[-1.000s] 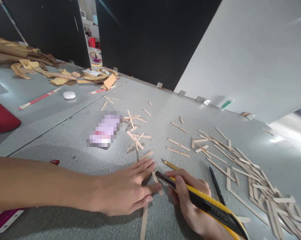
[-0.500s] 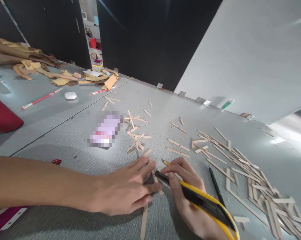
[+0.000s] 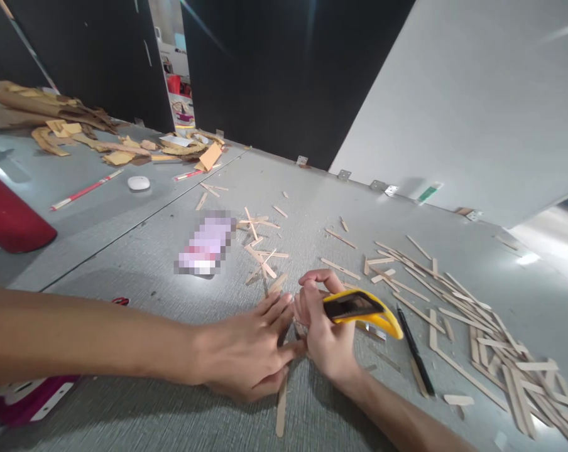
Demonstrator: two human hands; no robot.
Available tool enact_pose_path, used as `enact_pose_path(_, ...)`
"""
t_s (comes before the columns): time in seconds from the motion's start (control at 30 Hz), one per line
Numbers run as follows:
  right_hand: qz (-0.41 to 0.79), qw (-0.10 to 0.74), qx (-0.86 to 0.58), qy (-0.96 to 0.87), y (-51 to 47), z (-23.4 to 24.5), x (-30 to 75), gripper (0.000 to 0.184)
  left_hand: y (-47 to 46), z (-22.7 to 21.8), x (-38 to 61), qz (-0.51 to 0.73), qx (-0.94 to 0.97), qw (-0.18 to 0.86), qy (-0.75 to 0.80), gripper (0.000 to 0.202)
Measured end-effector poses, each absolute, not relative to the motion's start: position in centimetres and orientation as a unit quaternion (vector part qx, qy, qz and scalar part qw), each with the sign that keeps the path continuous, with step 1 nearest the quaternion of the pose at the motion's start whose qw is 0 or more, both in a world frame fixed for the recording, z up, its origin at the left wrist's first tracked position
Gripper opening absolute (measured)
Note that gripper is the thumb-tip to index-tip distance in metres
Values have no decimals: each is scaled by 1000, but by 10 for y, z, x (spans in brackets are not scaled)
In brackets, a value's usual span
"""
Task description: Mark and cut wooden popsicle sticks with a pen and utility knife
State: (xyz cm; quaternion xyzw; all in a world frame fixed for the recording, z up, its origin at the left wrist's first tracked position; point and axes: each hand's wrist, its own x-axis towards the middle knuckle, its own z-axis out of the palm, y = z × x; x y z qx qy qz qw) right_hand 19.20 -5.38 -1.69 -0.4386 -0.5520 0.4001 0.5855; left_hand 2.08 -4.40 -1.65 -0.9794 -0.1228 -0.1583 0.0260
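Note:
My left hand (image 3: 251, 358) presses down on the table with its fingers bent, holding a wooden craft stick (image 3: 281, 411) whose end sticks out below the hand. Another stick (image 3: 277, 285) lies just beyond the fingertips. My right hand (image 3: 324, 323) is closed around a yellow-and-black utility knife (image 3: 359, 306), its handle pointing right. The knife's front end is hidden by the fingers. Both hands meet over the stick, and their fingertips are nearly touching. What lies under the fingers is mostly hidden. A metal strip (image 3: 372, 331) lies partly behind my right wrist.
A heap of craft sticks (image 3: 496, 351) spreads at the right, with a black pen (image 3: 415, 351) beside it. Small crossed sticks (image 3: 260, 251) lie next to a blurred phone (image 3: 206, 245). At the left are a red object (image 3: 13, 216), a white case (image 3: 138, 183) and scraps (image 3: 124, 147).
My right hand has turned and moved up and left, closer to the left hand. The knife's handle now points more level to the right. My left hand stays nearly in place.

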Motion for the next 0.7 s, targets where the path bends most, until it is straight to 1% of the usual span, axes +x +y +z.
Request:
enact_pose_path(0.13, 424, 626, -410, -510, -54, -17, 189, 19, -46, -10, 25, -130, -980, 83, -128, 44)
enact_pose_path(0.27, 431, 660, -402, -466, -55, -14, 186, 20, -47, -8, 31, -119, -981, 102, -116, 40)
enact_pose_path(0.33, 430, 676, -402, -443, -54, -13, 185, 20, -47, -9, 33, -117, -981, 109, -111, 42)
enact_pose_path(0.5, 435, 684, -408, -420, -51, -12, 187, 21, -47, -13, 35, -106, -981, 123, -110, 53)
enact_pose_path(0.7, 445, 672, -405, -432, -53, -13, 188, 20, -48, -13, 35, -90, -979, 138, -116, 51)
